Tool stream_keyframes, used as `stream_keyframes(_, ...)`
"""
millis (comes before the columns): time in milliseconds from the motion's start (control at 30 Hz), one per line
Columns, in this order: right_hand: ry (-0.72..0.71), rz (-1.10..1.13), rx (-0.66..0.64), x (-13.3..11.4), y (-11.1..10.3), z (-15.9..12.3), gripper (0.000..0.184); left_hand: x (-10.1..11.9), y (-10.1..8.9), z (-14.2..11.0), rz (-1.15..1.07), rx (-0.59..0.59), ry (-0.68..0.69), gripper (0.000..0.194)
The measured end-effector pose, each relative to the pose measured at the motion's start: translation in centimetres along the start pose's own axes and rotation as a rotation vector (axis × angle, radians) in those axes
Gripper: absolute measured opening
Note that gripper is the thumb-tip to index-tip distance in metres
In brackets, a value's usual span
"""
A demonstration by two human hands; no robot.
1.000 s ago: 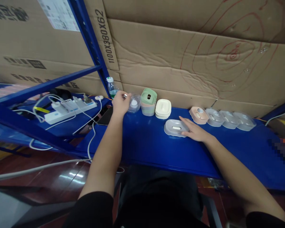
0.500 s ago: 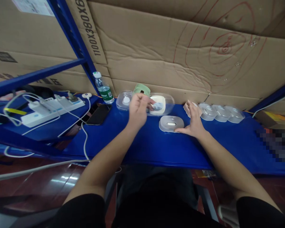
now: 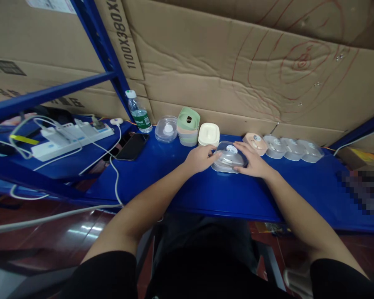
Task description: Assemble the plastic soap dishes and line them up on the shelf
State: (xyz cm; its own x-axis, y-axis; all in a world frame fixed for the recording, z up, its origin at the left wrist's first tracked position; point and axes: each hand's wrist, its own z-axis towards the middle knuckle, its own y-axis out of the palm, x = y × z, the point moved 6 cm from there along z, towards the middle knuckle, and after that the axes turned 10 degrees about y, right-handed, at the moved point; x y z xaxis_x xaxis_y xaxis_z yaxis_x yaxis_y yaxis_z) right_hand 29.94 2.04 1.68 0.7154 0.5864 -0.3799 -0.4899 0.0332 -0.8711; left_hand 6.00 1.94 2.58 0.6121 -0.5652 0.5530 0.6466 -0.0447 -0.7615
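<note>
A grey soap box (image 3: 228,164) with a clear lid (image 3: 230,153) on it lies on the blue shelf (image 3: 190,187) in front of me. My left hand (image 3: 201,158) grips the lid at its left edge. My right hand (image 3: 253,161) lies on the box's right side, fingers curled over the lid. Behind them stand a cream box (image 3: 209,134), a stack of green and pink boxes (image 3: 188,126) and a stack of clear lids (image 3: 166,129).
A pink box (image 3: 255,142) and three closed grey boxes (image 3: 293,150) line up at the right. A water bottle (image 3: 138,112), a black phone (image 3: 132,146) and a white power strip (image 3: 71,136) with cables lie to the left. Cardboard (image 3: 237,62) backs the shelf.
My left hand took a clear lid from the stack at the left, carried it right and set it on the grey box. My right hand moved onto the box's right side.
</note>
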Motion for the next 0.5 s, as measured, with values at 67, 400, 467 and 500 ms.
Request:
stream_keyframes(67, 0.014, 0.025, -0.058, 0.6, 0.5, -0.2, 0.097, 0.0, 0.4, 0.0, 0.046, -0.070, -0.011, 0.042)
stream_keyframes(400, 0.032, 0.052, -0.171, 0.3, 1.8, -0.1, 0.092, -0.6, 0.7, 0.0, 0.188, -0.253, -0.069, 0.049)
stream_keyframes(467, 0.041, 0.048, -0.168, 0.2, 1.8, -0.1, 0.094, -0.5, 0.8, 0.0, 0.195, -0.269, -0.069, 0.053)
stream_keyframes(500, 0.039, 0.046, -0.164, 0.1, 1.8, -0.1, 0.094, -0.5, 0.8, -0.1, 0.197, -0.269, -0.075, 0.056)
